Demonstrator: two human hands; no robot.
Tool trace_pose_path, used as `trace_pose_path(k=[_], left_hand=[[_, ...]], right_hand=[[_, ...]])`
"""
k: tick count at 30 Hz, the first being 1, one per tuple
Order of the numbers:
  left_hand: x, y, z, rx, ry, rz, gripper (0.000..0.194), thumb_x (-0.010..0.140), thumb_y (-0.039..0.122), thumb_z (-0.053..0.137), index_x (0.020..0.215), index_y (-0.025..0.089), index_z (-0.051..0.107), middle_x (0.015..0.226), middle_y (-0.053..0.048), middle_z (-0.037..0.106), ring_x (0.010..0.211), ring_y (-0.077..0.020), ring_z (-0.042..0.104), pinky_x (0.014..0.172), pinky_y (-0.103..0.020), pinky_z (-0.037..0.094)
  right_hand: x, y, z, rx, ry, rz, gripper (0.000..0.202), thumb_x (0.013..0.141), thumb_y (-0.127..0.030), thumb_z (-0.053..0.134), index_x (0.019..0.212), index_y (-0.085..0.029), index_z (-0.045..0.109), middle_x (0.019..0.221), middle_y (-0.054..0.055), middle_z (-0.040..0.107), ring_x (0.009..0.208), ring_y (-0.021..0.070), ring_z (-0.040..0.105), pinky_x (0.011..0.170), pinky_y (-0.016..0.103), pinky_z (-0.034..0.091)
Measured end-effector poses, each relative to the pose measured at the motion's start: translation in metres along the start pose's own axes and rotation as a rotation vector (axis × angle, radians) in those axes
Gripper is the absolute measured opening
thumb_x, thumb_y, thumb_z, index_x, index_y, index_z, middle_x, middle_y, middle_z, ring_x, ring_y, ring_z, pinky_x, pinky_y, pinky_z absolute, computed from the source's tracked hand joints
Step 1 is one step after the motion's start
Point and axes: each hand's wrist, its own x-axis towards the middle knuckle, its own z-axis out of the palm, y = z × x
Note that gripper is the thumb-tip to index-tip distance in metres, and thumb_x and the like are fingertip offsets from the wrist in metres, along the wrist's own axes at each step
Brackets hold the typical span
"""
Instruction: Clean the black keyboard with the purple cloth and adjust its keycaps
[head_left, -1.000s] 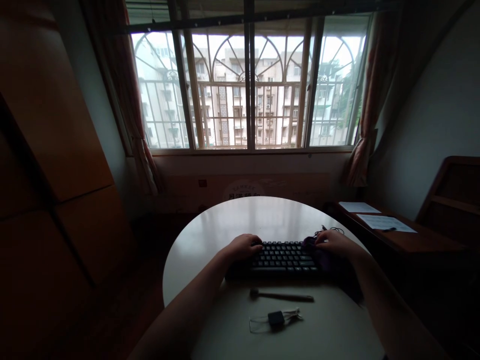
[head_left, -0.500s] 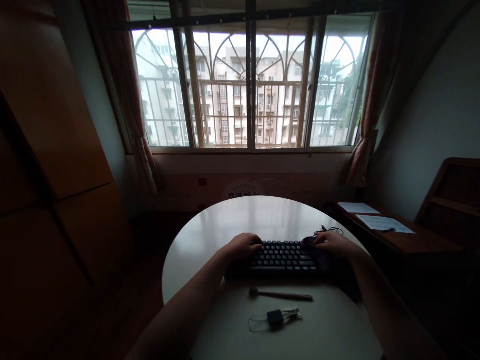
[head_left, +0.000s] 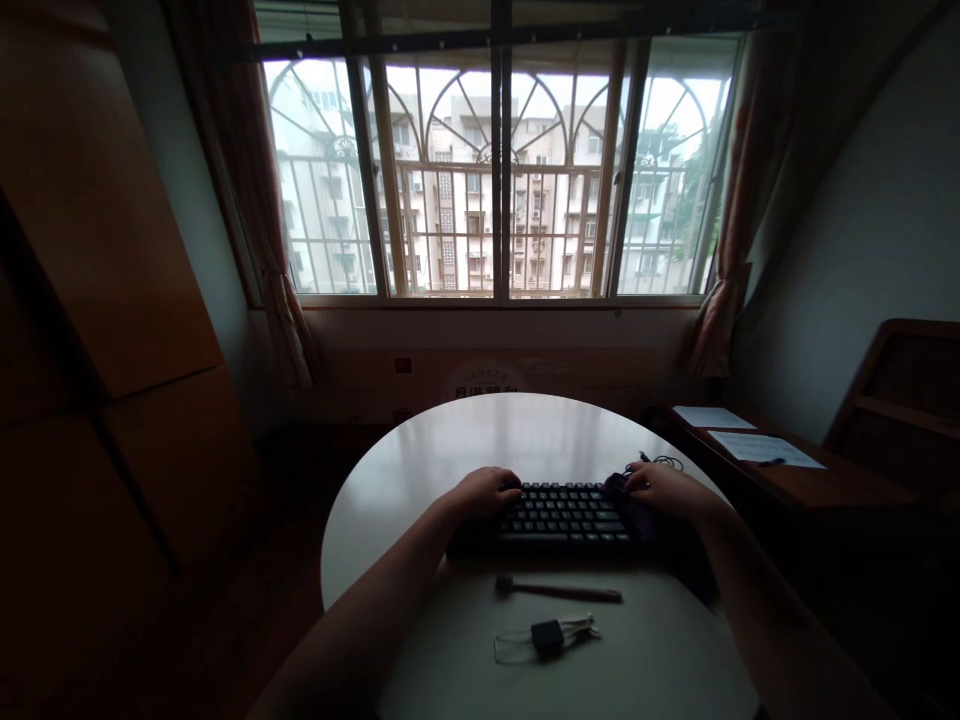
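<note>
A black keyboard [head_left: 568, 515] lies on the round white table [head_left: 420, 450]. My left hand [head_left: 486, 491] is closed over its far left end, thumb at the keys, steadying it against the table. Pinched in my right hand [head_left: 666, 489] is a dark purple cloth [head_left: 636, 512], pressed on the keyboard's upper right keys and draping down over its right end. Nearer to me lies a thin brush [head_left: 559, 590] with a dark head and brown handle. Below it rests a wire keycap puller [head_left: 547, 636] with a black square body.
A coiled black cable [head_left: 667, 463] sits behind my right hand. To the right, a low wooden table [head_left: 810, 485] carries paper sheets [head_left: 765, 449] and a pen. Tall wooden cabinets [head_left: 150, 250] stand on the left, and a barred window [head_left: 495, 180] is ahead.
The whole view has shifted very slightly. Both hands keep their places on the keyboard, and the cloth at the right keys has moved barely, if at all.
</note>
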Motion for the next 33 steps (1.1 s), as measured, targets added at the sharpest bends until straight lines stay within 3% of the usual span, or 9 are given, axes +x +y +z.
trace_pose_path(k=[9,16,27,33], left_hand=[[-0.004,0.006,-0.005,-0.012,-0.003,-0.011,0.036,0.088,0.046,0.052,0.115,0.026,0.066,0.117,-0.004,0.066,0.105,-0.0242,0.060,0.086,-0.032,0.047],[-0.003,0.004,-0.003,-0.017,-0.002,0.001,0.037,0.088,0.047,0.051,0.115,0.027,0.066,0.117,-0.004,0.066,0.104,-0.0243,0.060,0.086,-0.032,0.047],[-0.004,0.007,-0.004,-0.004,-0.005,0.003,0.036,0.088,0.044,0.051,0.115,0.026,0.067,0.116,-0.004,0.067,0.104,-0.0241,0.061,0.086,-0.031,0.047],[-0.004,0.007,-0.004,-0.015,-0.003,-0.002,0.037,0.088,0.047,0.051,0.115,0.027,0.066,0.116,-0.004,0.067,0.104,-0.0251,0.061,0.085,-0.032,0.046]], right_hand=[[0.002,0.001,0.006,0.106,-0.011,-0.049,0.031,0.071,-0.019,0.061,0.095,-0.026,0.078,0.141,0.004,0.054,0.128,0.0275,0.050,0.108,0.035,0.035],[-0.004,-0.009,-0.001,0.155,-0.018,-0.046,0.024,0.074,-0.025,0.062,0.090,-0.024,0.079,0.114,0.007,0.070,0.116,0.0309,0.059,0.102,0.036,0.041],[-0.002,-0.007,0.002,0.131,-0.016,-0.022,0.020,0.076,-0.029,0.062,0.088,-0.022,0.075,0.098,0.005,0.074,0.092,0.0237,0.067,0.077,0.028,0.050],[-0.001,-0.008,0.002,0.090,0.053,-0.031,0.014,0.074,-0.024,0.064,0.082,-0.020,0.075,0.107,0.008,0.072,0.108,0.0275,0.063,0.090,0.031,0.045]])
